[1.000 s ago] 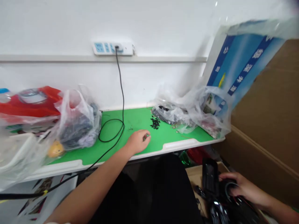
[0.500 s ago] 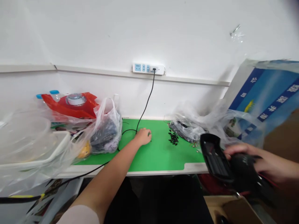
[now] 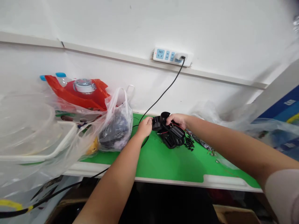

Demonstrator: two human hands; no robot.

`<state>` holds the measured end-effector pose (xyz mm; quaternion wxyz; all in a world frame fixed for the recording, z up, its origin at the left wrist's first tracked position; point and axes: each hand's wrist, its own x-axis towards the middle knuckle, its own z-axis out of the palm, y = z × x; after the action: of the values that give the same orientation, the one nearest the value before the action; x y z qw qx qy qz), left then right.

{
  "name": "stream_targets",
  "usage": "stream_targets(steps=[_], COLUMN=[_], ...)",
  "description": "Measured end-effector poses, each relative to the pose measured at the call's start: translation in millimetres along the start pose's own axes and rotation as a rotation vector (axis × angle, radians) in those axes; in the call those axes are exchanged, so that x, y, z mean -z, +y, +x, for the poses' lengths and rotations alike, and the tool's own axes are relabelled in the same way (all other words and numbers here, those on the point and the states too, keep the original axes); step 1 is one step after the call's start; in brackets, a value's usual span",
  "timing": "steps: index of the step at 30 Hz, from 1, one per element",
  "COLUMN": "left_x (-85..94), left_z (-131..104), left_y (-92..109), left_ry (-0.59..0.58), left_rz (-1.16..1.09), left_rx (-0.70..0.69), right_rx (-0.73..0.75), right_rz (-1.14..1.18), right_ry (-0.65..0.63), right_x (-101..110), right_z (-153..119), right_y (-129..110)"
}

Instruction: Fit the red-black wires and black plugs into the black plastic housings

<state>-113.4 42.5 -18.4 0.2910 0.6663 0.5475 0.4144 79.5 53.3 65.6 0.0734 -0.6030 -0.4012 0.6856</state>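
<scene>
Several black plastic housings (image 3: 171, 138), hollow and shell-like with thin red wires, lie in a cluster on the green mat (image 3: 163, 168). My right hand (image 3: 177, 119) grips a housing at the top of the cluster, thumb on its near side. My left hand (image 3: 145, 127) is closed, its fingertips at the left end of a black plastic part (image 3: 157, 123); the exact contact is partly hidden. Just right of the housings lies a pile of small black pieces (image 3: 189, 142). A black cable (image 3: 167, 88) runs down behind my left hand.
A white power strip (image 3: 173, 57) is mounted on the wall. Plastic bags (image 3: 116, 124), a red bag (image 3: 77, 93) and a clear tub (image 3: 25, 124) crowd the left. At the right are clear plastic bags (image 3: 205, 112) and a blue box (image 3: 285, 109). An open carton (image 3: 235, 214) sits below the table edge.
My right hand has brought the black housings from the right side onto the mat beside my left hand. The view has turned to the right and tilted.
</scene>
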Motion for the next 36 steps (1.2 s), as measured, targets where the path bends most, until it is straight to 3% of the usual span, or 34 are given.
stream_targets(steps=[5, 9, 12, 15, 21, 24, 26, 28, 31, 36], left_x=[-10.6, -15.9, -15.7, -13.2, -9.8, -9.6, -10.2, -11.8, -15.2, -17.6], left_z=[1.9, 6.2, 10.0, 11.9, 11.7, 11.3, 10.1, 7.5, 1.6, -7.1], left_y=[2.7, -0.3, -4.0, -7.1, -10.3, -9.3, -7.5, -5.2, -1.3, 5.8], left_ry=[-0.203, -0.107, 0.022, 0.13, 0.213, 0.216, 0.205, 0.19, 0.197, 0.27], left_rz=[-0.295, -0.212, -0.113, -0.008, 0.17, 0.236, 0.264, 0.296, 0.41, 0.573], left_rx=[0.221, 0.229, 0.199, 0.173, 0.155, 0.157, 0.158, 0.157, 0.111, -0.151], right_rx=[0.084, 0.157, 0.235, 0.287, 0.478, 0.751, 0.938, 1.016, 0.981, 0.963], right_rz=[0.004, 0.09, 0.209, 0.332, 0.584, 0.843, 1.043, 1.19, 1.325, 1.397], right_ry=[-0.047, -0.155, -0.151, -0.02, 0.419, 0.617, 0.681, 0.626, 0.482, 0.389], right_x=[5.3, 20.1, 30.8, 40.6, 60.6, 67.0, 67.7, 66.2, 63.5, 65.7], right_z=[30.7, 39.7, 39.9, 37.1, 24.8, 15.5, 10.1, 6.4, 4.0, 2.1], right_y=[-17.4, -9.4, 3.5, 15.8, 34.1, 46.6, 57.7, 69.6, 83.5, 88.2])
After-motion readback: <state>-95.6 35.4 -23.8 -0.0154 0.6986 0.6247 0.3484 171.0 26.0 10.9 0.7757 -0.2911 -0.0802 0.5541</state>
